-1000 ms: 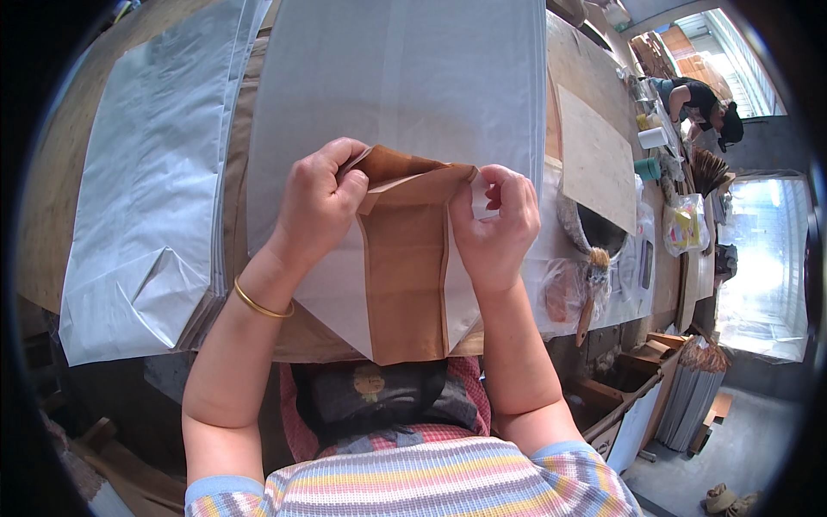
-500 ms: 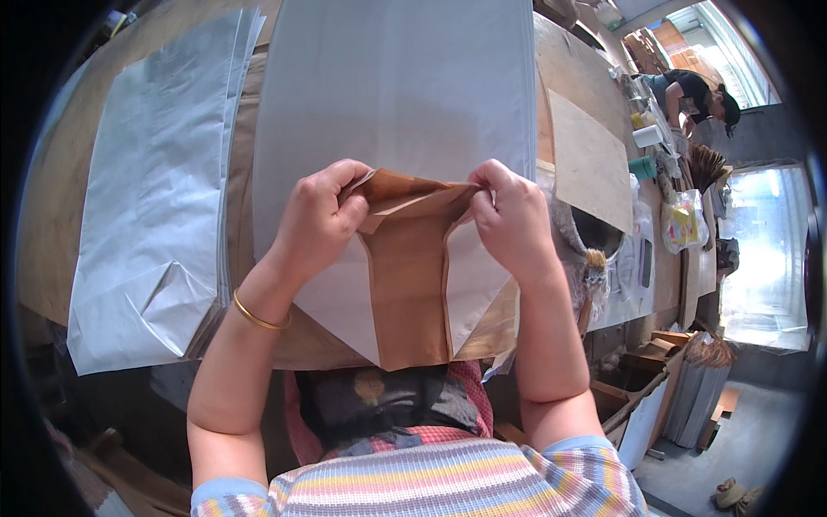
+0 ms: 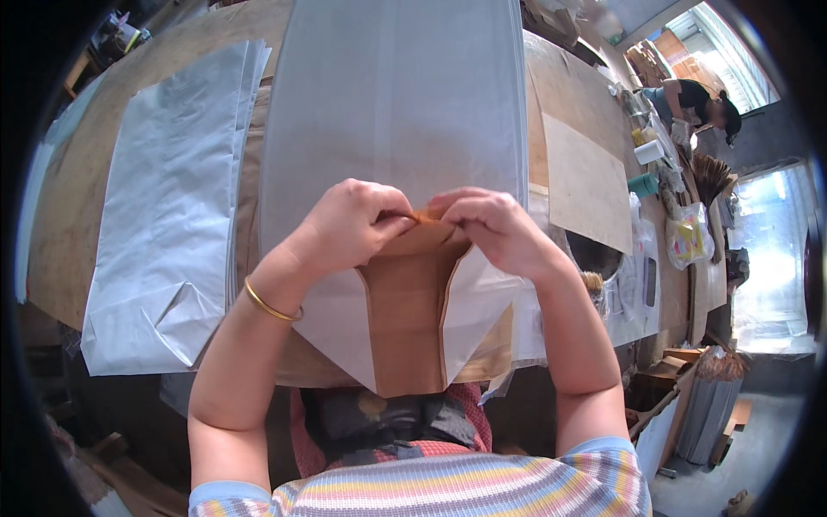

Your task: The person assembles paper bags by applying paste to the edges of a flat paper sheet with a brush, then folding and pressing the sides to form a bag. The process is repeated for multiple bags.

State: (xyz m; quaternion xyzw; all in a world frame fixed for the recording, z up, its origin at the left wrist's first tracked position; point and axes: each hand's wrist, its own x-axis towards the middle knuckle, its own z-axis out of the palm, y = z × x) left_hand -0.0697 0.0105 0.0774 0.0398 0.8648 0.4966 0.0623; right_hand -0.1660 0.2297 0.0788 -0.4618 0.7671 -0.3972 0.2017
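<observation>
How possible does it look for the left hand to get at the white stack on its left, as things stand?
Probably yes: the white stack lies open on the table, with nothing upright between it and the left hand. But that hand pinches the brown paper, so likely must let go first.

One left hand (image 3: 349, 226) and one right hand (image 3: 500, 228) make two, with one gold bangle (image 3: 269, 306) and one brown panel (image 3: 405, 319). One narrower white pile (image 3: 168, 207) and one wider white pile (image 3: 392, 103) make two as well. There are also one pale board (image 3: 587, 177), one green container (image 3: 643, 184), one white cylinder (image 3: 649, 152), one brush (image 3: 593, 282) and one co-worker (image 3: 692, 96).
</observation>
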